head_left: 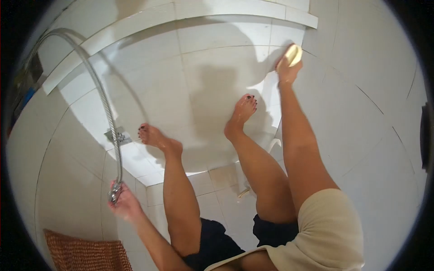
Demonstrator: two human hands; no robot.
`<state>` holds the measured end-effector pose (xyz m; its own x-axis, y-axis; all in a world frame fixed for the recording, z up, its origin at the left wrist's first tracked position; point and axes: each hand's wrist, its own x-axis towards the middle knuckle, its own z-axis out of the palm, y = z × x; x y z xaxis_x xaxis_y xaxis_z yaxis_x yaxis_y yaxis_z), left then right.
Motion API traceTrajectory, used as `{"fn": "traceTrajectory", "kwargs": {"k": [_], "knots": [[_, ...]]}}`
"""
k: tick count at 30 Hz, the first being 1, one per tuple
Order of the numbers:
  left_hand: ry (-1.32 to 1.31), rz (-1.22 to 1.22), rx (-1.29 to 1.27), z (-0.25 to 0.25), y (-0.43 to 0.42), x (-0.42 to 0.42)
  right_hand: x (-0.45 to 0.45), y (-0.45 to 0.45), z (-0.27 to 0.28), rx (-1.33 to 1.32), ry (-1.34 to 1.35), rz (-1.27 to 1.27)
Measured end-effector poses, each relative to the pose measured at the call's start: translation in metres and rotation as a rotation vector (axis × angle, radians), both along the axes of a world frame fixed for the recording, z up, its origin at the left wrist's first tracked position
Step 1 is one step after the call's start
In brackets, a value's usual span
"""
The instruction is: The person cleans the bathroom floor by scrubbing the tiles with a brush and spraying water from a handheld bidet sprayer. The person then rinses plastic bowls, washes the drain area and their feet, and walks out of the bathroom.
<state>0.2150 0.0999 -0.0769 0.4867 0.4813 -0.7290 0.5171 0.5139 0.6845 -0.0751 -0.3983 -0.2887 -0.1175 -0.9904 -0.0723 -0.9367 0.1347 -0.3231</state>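
My left hand (124, 205) is at the lower left, its fingers closed around the chrome fitting at the end of a flexible metal shower hose (100, 90). From there the hose arcs up to the upper left. At the upper right, my right hand (288, 72) grips a pale yellow, oval scrubber (294, 54). The scrubber is at the foot of the tiled wall (361, 86), in the corner by the white tiles. The hand partly covers it, so its underside is hidden.
My bare feet (244, 108) are on the wet tiled floor (203, 122). A square drain cover (118, 135) lies near the left foot. A raised tile ledge (149, 25) runs along the far side. A brown woven mat (88, 250) is at the lower left.
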Motion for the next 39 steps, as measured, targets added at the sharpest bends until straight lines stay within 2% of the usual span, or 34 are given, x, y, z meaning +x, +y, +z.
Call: {"fn": "traceTrajectory", "kwargs": {"k": [1, 2, 4, 5, 6, 7, 8, 9, 11, 12, 14, 16, 17, 18, 20, 21, 23, 25, 26, 27, 29, 30, 31, 32, 33, 35, 36, 37, 38, 39], "knots": [[-0.031, -0.003, -0.034, 0.003, -0.002, 0.003, -0.010, -0.019, -0.001, 0.012, -0.113, -0.030], [-0.040, -0.011, -0.047, 0.007, -0.002, 0.005, -0.012, -0.025, -0.011, 0.013, -0.106, -0.040], [-0.069, -0.067, -0.084, 0.012, -0.006, 0.006, 0.022, -0.027, -0.018, 0.058, -0.259, -0.214], [-0.072, -0.098, -0.093, 0.011, -0.007, 0.005, 0.057, -0.005, -0.008, 0.145, -0.128, -0.197], [-0.075, -0.129, -0.101, 0.011, -0.008, 0.004, 0.080, 0.020, -0.012, 0.166, -0.125, -0.074], [-0.067, -0.143, -0.103, 0.009, -0.009, 0.002, 0.085, 0.054, -0.036, 0.061, -0.084, 0.191], [-0.068, -0.154, -0.104, 0.010, -0.011, 0.000, 0.103, 0.088, -0.030, 0.086, 0.052, 0.391], [-0.068, -0.165, -0.104, 0.011, -0.012, -0.001, 0.119, 0.116, -0.008, 0.469, 0.030, 0.573], [-0.086, -0.175, -0.139, 0.010, -0.011, 0.000, 0.117, 0.151, 0.017, 0.608, -0.208, 1.082], [-0.091, -0.181, -0.157, 0.010, -0.010, 0.003, 0.102, 0.149, 0.007, 0.593, -0.208, 1.074], [-0.107, -0.180, -0.209, 0.007, -0.003, 0.002, 0.054, 0.122, -0.027, -0.148, -0.095, 0.422], [-0.098, -0.149, -0.173, 0.005, -0.014, 0.001, 0.002, 0.037, -0.009, 0.038, -0.589, -0.110], [-0.085, -0.119, -0.113, 0.007, -0.019, 0.000, -0.031, 0.001, -0.016, -0.061, -0.246, -0.128], [-0.079, -0.125, -0.108, 0.009, -0.019, 0.001, -0.041, -0.030, -0.008, -0.136, -0.167, -0.187], [-0.103, -0.236, -0.188, 0.012, -0.009, 0.000, -0.039, -0.073, 0.000, -0.057, -0.024, -0.030], [-0.105, -0.234, -0.175, 0.012, 0.000, 0.002, -0.025, -0.081, -0.001, -0.045, -0.026, -0.028], [-0.131, -0.251, -0.282, 0.009, 0.011, 0.002, 0.003, -0.097, -0.006, -0.049, -0.344, -0.136], [-0.124, -0.236, -0.332, 0.009, 0.008, 0.000, 0.016, -0.087, -0.013, -0.069, -0.236, -0.039], [-0.121, -0.227, -0.348, 0.008, 0.004, 0.000, 0.049, -0.055, 0.019, 0.096, -0.357, -0.041], [-0.117, -0.218, -0.365, 0.007, 0.002, 0.001, 0.060, -0.032, 0.005, 0.057, -0.543, 0.077], [-0.091, -0.225, -0.287, 0.004, -0.001, 0.000, 0.113, 0.039, 0.007, 0.311, -0.347, 0.253], [-0.085, -0.233, -0.262, 0.003, -0.003, -0.001, 0.143, 0.081, 0.002, 0.075, -0.310, 0.477], [-0.088, -0.240, -0.265, 0.005, -0.003, -0.002, 0.167, 0.106, 0.014, 0.390, -0.343, 0.728], [-0.094, -0.260, -0.270, 0.005, -0.004, 0.003, 0.183, 0.129, 0.026, 0.534, -0.250, 0.964], [-0.100, -0.281, -0.275, 0.005, -0.005, 0.009, 0.182, 0.136, 0.034, 0.553, -0.348, 0.963], [-0.146, -0.303, -0.237, 0.006, 0.000, 0.001, 0.141, 0.126, 0.015, 0.343, -0.424, 0.506], [-0.138, -0.297, -0.231, 0.005, -0.004, -0.002, 0.106, 0.109, 0.002, 0.058, -0.493, 0.225], [-0.117, -0.277, -0.191, 0.004, -0.009, -0.002, 0.062, 0.075, 0.016, 0.174, -0.431, -0.029], [-0.104, -0.266, -0.168, 0.003, -0.009, -0.002, -0.002, 0.045, -0.011, -0.034, -0.448, 0.014], [-0.091, -0.254, -0.144, 0.001, -0.010, -0.001, -0.028, 0.019, 0.026, -0.009, -0.277, -0.052]]}}
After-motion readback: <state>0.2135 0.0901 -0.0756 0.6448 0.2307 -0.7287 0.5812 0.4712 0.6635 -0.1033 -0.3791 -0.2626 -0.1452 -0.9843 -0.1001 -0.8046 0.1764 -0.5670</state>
